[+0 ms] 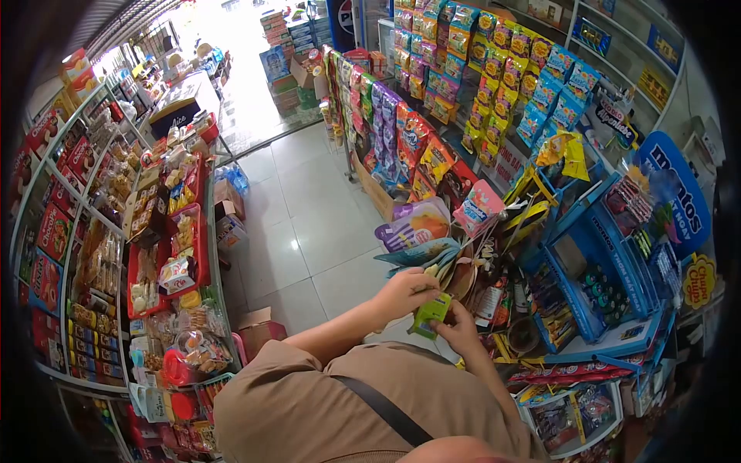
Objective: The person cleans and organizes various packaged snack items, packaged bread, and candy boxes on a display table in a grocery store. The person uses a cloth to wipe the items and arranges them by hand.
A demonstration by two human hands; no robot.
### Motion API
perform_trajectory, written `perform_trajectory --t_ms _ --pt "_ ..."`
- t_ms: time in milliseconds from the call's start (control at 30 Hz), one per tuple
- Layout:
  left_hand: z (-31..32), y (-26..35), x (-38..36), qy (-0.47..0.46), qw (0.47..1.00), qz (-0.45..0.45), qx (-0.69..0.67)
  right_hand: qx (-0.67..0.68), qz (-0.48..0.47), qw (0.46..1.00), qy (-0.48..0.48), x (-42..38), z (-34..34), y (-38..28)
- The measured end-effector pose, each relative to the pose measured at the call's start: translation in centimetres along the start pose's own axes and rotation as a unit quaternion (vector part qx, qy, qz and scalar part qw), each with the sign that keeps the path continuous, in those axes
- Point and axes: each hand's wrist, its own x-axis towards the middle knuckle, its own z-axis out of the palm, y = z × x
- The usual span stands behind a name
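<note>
A small green packet (431, 315) is held in front of my chest, between both hands. My left hand (409, 292) reaches across from the left, its fingers closed at the packet's upper left side. From the right, my right hand (458, 327) pinches the packet's lower right edge. Just beyond the hands hang a blue-green packet (421, 255) and a purple bag (421, 224), with a pink packet (478, 208) to their right.
Snack shelves (77, 208) and red trays (202, 262) line the left side. Hanging candy packets (494, 85) and a blue Mentos rack (610, 262) stand on the right. A tiled floor aisle (309, 208) leads to a bright doorway. A cardboard box (261, 328) sits low at left.
</note>
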Motion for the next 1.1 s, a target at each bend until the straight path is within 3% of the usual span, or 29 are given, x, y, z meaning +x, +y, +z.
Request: perform_trajectory --t_ms 100,200,300,400,533,667,800,867,900,933,967,1000,1033,1067,1100 --pt "0.5 -0.1 -0.2 0.065 0.997 0.027 -0.03 0.044 -0.018 0.999 0.024 0.4 -0.1 0.7" --pt "0.8 1.6 -0.7 -0.006 0.963 -0.208 -0.174 0.038 -0.055 0.997 0.045 0.5 -0.2 0.6" --pt "1.6 -1.4 -0.6 -0.082 0.973 -0.152 -0.155 0.071 -0.068 0.995 0.021 0.1 -0.8 0.4" --pt "1.9 -1.7 -0.5 -0.089 0.974 -0.115 -0.174 0.171 -0.075 0.982 -0.017 0.0 -2.0 0.5" --pt "2.3 -2.5 -0.2 -0.174 0.924 -0.198 -0.276 0.193 -0.129 0.972 0.038 0.4 -1.4 -1.6" --pt "1.8 -1.2 0.1 -0.207 0.929 -0.215 -0.219 -0.084 -0.243 0.966 -0.001 0.8 -3.2 -2.8" --pt "1.6 1.2 0.6 -0.198 0.938 -0.173 -0.227 -0.147 -0.223 0.964 -0.013 0.2 -4.5 -4.7" --pt "2.3 0.2 0.5 -0.137 0.953 -0.167 -0.211 -0.138 -0.24 0.96 0.034 -0.3 -5.7 -5.5" --pt "2.3 -0.6 0.5 -0.127 0.951 -0.179 -0.217 -0.208 -0.266 0.938 0.077 -0.4 -6.9 -6.1" --pt "2.2 -1.2 0.6 -0.112 0.95 -0.19 -0.222 -0.097 -0.211 0.968 0.091 -0.7 -8.4 -6.3" --pt "2.0 -1.2 0.6 -0.114 0.946 -0.188 -0.237 -0.142 -0.261 0.943 0.151 -0.7 -10.3 -7.0" --pt "1.6 -0.8 0.4 -0.112 0.943 -0.187 -0.251 -0.15 -0.242 0.932 0.226 -1.3 -12.3 -8.3" --pt "1.3 -0.8 0.3 -0.106 0.94 -0.186 -0.264 -0.109 -0.289 0.9 0.308 -1.6 -13.8 -9.7" --pt "1.2 -0.9 0.2 -0.109 0.937 -0.191 -0.271 -0.208 -0.326 0.842 0.378 -2.0 -16.4 -10.9" --pt "1.1 -1.1 0.1 -0.11 0.934 -0.195 -0.277 -0.167 -0.331 0.819 0.437 -2.6 -17.7 -12.6"
